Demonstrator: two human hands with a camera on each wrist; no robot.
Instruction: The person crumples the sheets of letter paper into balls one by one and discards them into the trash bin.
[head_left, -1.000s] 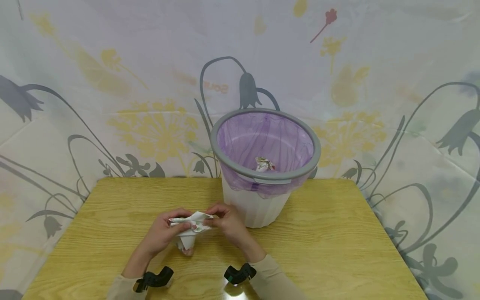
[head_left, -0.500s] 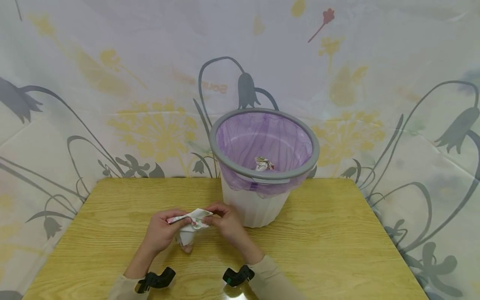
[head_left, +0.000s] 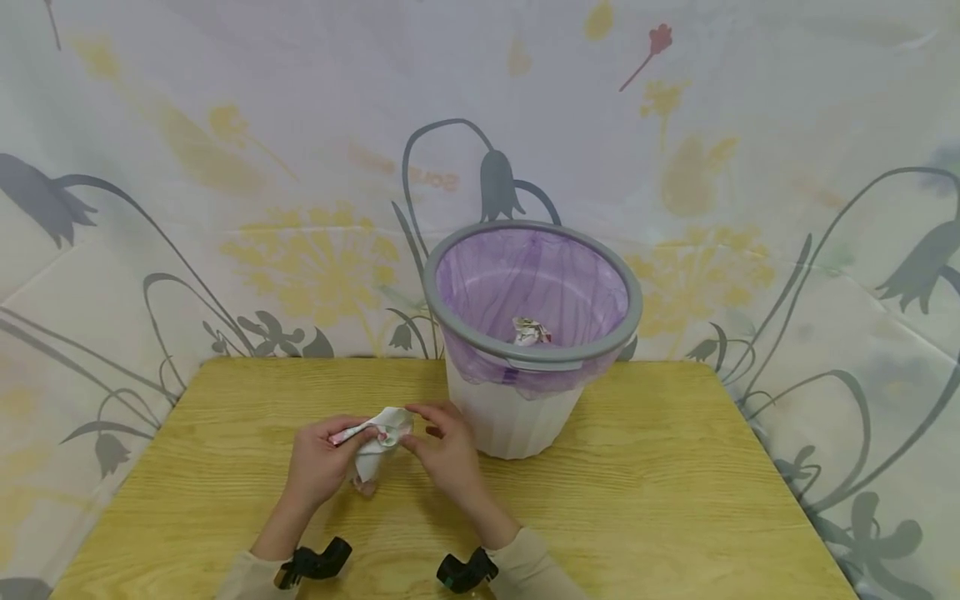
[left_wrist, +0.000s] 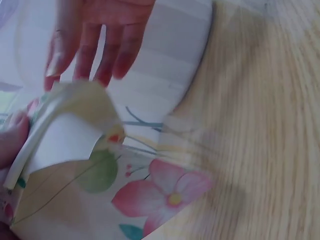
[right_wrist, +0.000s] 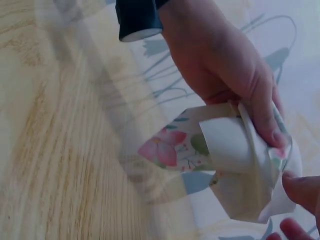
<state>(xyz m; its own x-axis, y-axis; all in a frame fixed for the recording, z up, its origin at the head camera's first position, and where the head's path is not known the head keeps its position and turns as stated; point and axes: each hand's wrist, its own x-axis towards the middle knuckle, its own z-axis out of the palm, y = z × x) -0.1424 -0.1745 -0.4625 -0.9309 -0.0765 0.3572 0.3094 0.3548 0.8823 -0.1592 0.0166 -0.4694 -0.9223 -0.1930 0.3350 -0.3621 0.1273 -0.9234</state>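
A folded, creased piece of white paper (head_left: 378, 442) with a floral print is held above the wooden table, left of the bin. My left hand (head_left: 313, 462) pinches it, thumb on the near face; the other fingers are partly hidden behind it. At the paper's right edge is my right hand (head_left: 453, 462), fingers spread apart and its thumb touching or very near the edge. The left wrist view shows the right hand's fingers (left_wrist: 131, 50) fairly straight beside the paper. A pink flower (right_wrist: 164, 146) shows on the flap that hangs down.
A white bin (head_left: 513, 425) with a grey rim (head_left: 634, 312) and a purple liner (head_left: 532, 258) stands just beyond my right hand. Crumpled printed paper (head_left: 529, 331) lies inside it. A patterned cloth (head_left: 315, 125) hangs behind the wooden table (head_left: 645, 467).
My right hand has loosened its pinch, and its fingers have spread away from the paper. The paper and my left hand have shifted slightly, with the loose right edge now standing up.
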